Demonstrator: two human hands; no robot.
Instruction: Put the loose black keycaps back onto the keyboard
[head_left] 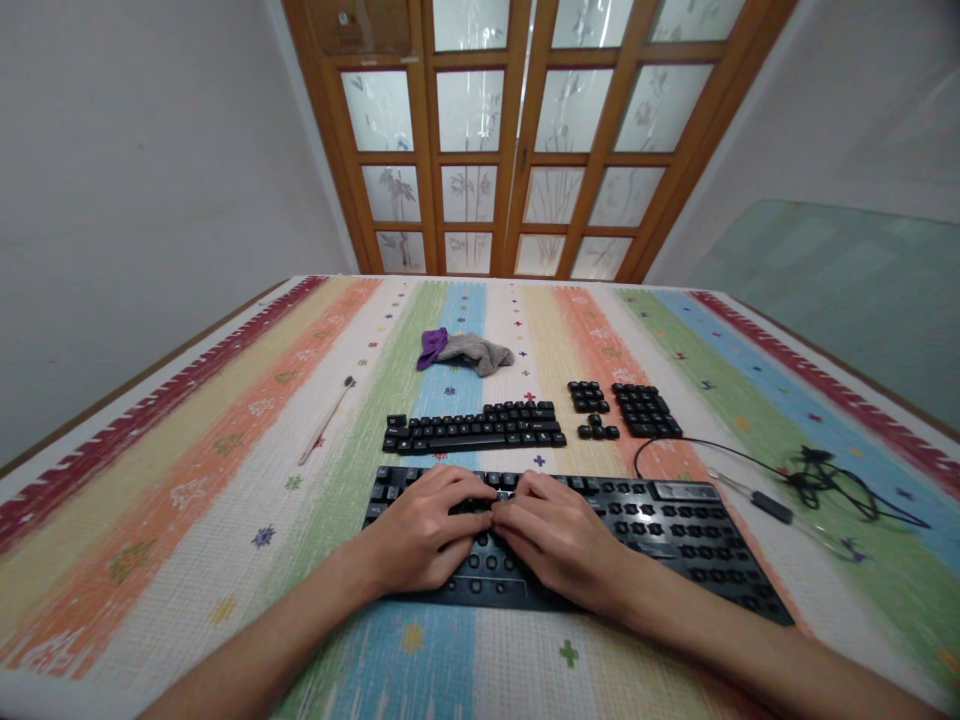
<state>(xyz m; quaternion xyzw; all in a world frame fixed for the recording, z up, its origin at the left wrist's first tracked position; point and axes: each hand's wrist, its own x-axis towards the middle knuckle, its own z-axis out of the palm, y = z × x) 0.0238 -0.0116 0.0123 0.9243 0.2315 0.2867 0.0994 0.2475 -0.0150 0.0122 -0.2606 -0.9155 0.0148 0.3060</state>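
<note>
A black keyboard [652, 525] lies in front of me, many of its keycaps off and the bare key posts showing on the right and lower parts. Some keycaps still sit along its upper left. Over the upper middle of the keyboard, my left hand [431, 530] and my right hand [559, 540] meet at the fingertips. Both have fingers bent and pressed together; whatever is between them is hidden. Behind the keyboard, loose black keycaps [472, 430] stand in keyboard-like rows. A number-pad block of keycaps [646, 410] and a smaller group [589, 397] are farther right.
A toothbrush [326, 420] lies at the left. A grey and purple cloth [472, 352] is crumpled farther back. The keyboard's cable [817, 480] is bundled at the right, near a tool with a clear and black handle [772, 507]. A striped cloth covers the table.
</note>
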